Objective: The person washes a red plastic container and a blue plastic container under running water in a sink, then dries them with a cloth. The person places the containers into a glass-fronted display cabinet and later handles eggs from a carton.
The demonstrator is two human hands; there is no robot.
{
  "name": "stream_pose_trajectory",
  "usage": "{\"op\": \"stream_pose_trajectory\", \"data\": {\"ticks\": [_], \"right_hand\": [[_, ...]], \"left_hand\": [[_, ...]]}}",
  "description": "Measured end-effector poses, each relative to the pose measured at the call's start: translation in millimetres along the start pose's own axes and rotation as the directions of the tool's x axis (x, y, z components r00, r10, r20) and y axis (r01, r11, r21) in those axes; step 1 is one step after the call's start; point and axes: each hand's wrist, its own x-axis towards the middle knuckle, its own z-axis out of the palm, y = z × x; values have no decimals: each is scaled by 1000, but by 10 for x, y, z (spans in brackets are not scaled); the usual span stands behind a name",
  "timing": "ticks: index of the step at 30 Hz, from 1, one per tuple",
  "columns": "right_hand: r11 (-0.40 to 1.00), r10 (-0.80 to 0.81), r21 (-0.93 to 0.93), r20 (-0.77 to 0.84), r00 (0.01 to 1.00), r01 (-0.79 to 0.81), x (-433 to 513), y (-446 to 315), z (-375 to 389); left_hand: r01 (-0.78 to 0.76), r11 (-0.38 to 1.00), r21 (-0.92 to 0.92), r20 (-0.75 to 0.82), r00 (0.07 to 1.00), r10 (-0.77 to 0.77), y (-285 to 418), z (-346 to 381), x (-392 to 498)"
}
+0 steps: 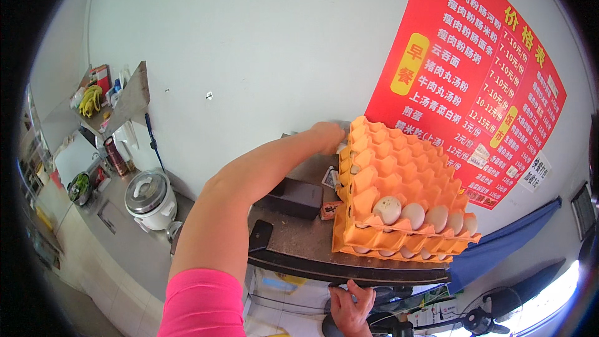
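My left hand (pixel 329 136) reaches across a dark shelf top (pixel 295 236) to its far side, beside stacked orange egg trays (pixel 402 168). Its fingertips are hidden, so any grip there cannot be seen. The top tray holds several pale eggs (pixel 412 216) along its near row, and more eggs show in a lower tray. My right hand (pixel 352 306) is at the shelf's front edge, its fingertips touching the underside, fingers bent. Between my left forearm and the trays lie a dark box (pixel 296 198), a small orange box (pixel 329 210) and a black phone-like object (pixel 260 236).
A rice cooker (pixel 150 200) stands on a metal counter (pixel 112 229) at left, near a bowl of greens (pixel 80 188). Bananas (pixel 91 101) lie on a wall shelf. A red price poster (pixel 421 70) covers the wall behind the trays. A fan (pixel 477 320) is at lower right.
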Motion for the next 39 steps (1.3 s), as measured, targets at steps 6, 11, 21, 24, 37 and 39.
{"op": "stream_pose_trajectory", "data": {"ticks": [6,11,21,24,37,39], "right_hand": [[1000,-7,6,1,1000,7,-15,8,19],[998,56,13,102,993,-58,-3,20,30],[998,-37,-52,-39,999,35,5,17,35],[999,-48,-7,-42,998,48,18,-10,13],[999,4,-36,-28,1000,-5,70,-82,-6],[999,15,-43,-21,1000,-16,61,-91,-3]], "left_hand": [[-115,993,-16,-59,992,114,-55,80,-81],[-184,964,192,2,982,187,-12,143,50],[-174,985,5,-164,971,172,-364,-224,-601],[-30,784,-621,-17,1000,25,-509,-526,-906],[35,660,-750,96,994,57,-684,-437,-1464],[58,899,-435,75,997,-28,-662,-404,-1398]]}}
